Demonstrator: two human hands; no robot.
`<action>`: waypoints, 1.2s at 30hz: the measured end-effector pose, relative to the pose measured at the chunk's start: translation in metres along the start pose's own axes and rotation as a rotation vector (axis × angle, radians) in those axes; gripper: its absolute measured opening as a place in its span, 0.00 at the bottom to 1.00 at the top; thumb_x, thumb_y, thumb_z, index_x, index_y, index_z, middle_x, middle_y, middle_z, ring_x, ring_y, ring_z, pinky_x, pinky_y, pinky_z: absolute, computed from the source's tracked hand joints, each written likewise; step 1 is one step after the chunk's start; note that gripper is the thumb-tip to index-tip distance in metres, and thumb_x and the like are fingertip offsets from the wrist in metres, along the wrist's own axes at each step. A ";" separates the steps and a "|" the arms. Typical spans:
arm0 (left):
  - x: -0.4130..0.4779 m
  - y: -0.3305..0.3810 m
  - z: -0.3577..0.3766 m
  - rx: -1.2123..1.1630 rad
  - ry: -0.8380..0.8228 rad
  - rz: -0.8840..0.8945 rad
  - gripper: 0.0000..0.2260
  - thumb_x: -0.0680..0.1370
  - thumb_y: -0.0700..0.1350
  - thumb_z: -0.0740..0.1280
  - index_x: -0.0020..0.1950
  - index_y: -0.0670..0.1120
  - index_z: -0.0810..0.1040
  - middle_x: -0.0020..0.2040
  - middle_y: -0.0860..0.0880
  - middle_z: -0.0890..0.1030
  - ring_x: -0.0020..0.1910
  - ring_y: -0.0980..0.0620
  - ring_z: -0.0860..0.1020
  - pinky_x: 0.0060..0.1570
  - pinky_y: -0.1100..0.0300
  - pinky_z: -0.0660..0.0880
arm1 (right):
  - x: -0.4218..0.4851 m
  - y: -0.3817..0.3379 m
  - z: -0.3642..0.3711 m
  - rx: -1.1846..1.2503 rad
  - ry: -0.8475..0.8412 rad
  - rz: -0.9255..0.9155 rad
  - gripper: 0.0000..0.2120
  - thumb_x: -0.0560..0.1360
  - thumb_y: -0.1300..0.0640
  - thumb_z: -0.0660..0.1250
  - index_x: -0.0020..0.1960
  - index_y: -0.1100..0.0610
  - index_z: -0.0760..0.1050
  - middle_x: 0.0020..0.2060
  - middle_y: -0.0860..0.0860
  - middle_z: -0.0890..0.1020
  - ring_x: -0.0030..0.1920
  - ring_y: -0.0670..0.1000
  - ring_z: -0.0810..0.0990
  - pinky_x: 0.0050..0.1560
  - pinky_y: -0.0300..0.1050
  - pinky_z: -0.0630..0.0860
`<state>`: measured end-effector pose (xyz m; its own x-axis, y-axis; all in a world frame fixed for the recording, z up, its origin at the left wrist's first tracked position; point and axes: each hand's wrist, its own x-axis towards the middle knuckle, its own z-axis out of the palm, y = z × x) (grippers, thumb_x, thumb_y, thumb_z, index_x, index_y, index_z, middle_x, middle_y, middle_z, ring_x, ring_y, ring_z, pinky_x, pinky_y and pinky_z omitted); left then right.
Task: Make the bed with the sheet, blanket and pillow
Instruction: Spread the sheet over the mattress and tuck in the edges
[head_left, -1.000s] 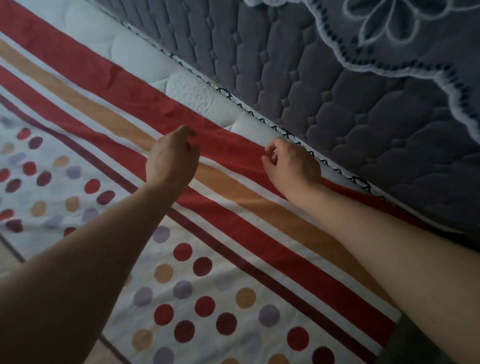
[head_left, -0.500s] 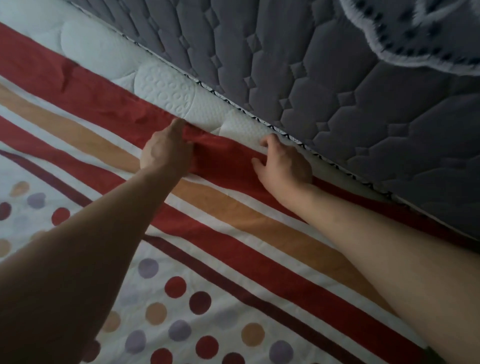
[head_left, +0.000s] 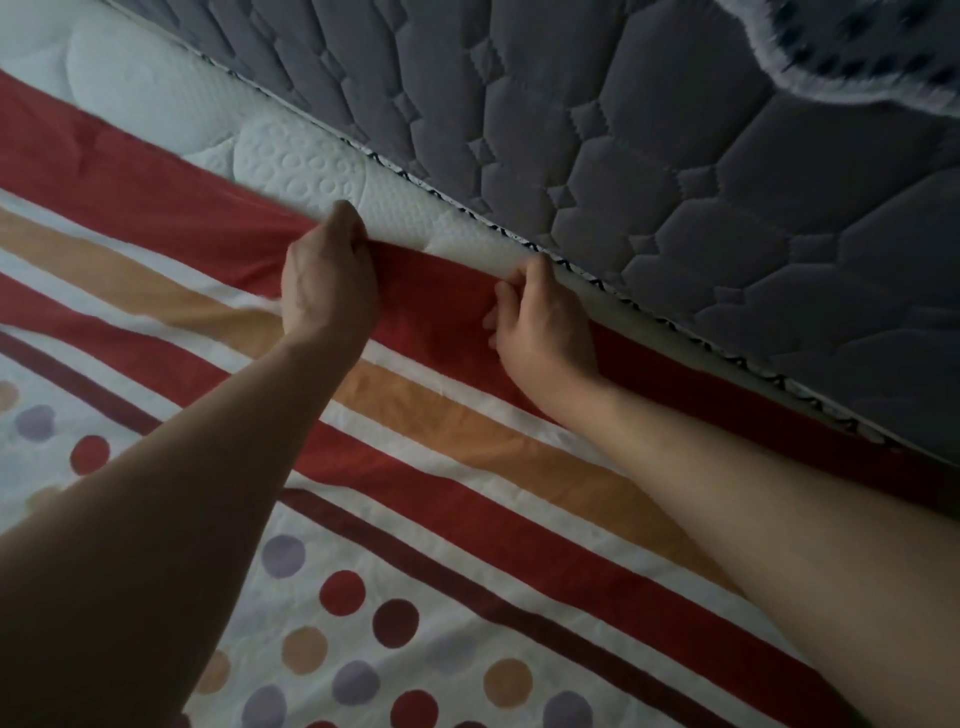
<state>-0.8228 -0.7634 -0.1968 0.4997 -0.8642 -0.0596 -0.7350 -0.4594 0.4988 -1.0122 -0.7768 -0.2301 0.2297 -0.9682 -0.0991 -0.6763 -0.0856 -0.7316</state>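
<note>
Both bare forearms reach forward and converge. Left grip (head_left: 330, 283): back of hand up, fingers curled under, pinching the edge of the sheet (head_left: 431, 296). Right grip (head_left: 543, 325): likewise curled on the same edge (fingertips partly hidden), near the left.

Two hands, left hand (head_left: 327, 291) and right hand (head_left: 540, 322); one sheet (head_left: 467, 441), one mattress (head_left: 311, 171), one grey quilted cover (head_left: 623, 130).
</note>
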 end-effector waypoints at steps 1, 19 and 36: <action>0.002 0.003 0.000 -0.037 0.029 0.007 0.08 0.76 0.36 0.56 0.49 0.44 0.73 0.39 0.45 0.79 0.37 0.42 0.78 0.38 0.43 0.78 | -0.001 -0.003 -0.002 0.053 0.025 -0.033 0.04 0.82 0.57 0.59 0.50 0.55 0.65 0.40 0.54 0.84 0.40 0.55 0.84 0.42 0.54 0.79; 0.016 0.016 0.028 0.053 -0.248 0.165 0.24 0.78 0.41 0.65 0.74 0.50 0.67 0.70 0.44 0.70 0.71 0.40 0.67 0.69 0.40 0.68 | 0.006 0.014 -0.009 -0.385 -0.039 -0.238 0.24 0.77 0.59 0.61 0.73 0.54 0.68 0.74 0.53 0.71 0.75 0.55 0.66 0.73 0.54 0.64; 0.001 0.011 0.051 0.341 -0.378 0.023 0.38 0.73 0.76 0.51 0.77 0.68 0.36 0.80 0.49 0.33 0.78 0.42 0.32 0.72 0.29 0.38 | 0.000 0.029 -0.001 -0.678 -0.137 -0.231 0.42 0.78 0.31 0.50 0.82 0.55 0.46 0.82 0.52 0.52 0.81 0.51 0.49 0.79 0.55 0.47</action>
<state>-0.8540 -0.7796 -0.2355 0.3275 -0.8597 -0.3920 -0.8831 -0.4261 0.1966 -1.0322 -0.7791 -0.2508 0.4743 -0.8737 -0.1084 -0.8747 -0.4538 -0.1701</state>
